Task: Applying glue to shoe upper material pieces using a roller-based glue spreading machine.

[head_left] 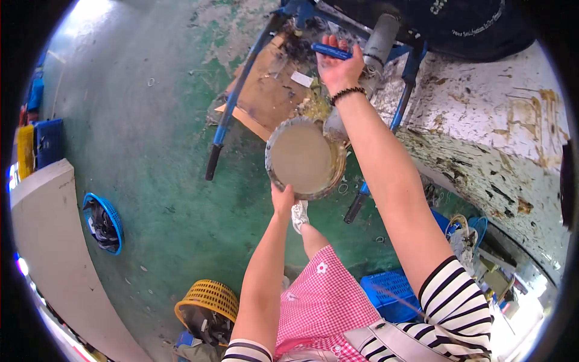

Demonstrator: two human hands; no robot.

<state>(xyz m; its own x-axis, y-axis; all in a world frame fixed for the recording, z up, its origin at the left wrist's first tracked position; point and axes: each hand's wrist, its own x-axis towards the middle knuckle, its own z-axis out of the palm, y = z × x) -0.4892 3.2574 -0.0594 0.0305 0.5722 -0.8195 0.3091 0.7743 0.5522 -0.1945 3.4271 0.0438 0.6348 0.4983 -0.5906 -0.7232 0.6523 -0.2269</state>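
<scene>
My left hand (282, 199) grips the near rim of a round bucket (269, 140), its thumb over the edge. A smooth grey-brown surface fills the bucket's mouth; whether it is liquid or solid I cannot tell. My right hand (341, 63), palm up, has its fingers curled round a blue handle (331, 51) beside a grey pipe (382, 41). The pipe slants down toward the far right side of the bucket, where my right forearm hides part of it. What the handle joins onto is hidden.
A blue metal frame (236, 102) with black-tipped legs stands around the bucket. Stained cardboard (265, 90) lies on the green floor. Baskets stand nearby: a blue one (114, 220) at left, a yellow one (208, 295) near, a blue crate (392, 295) at lower right. A splattered wall (476, 120) rises right.
</scene>
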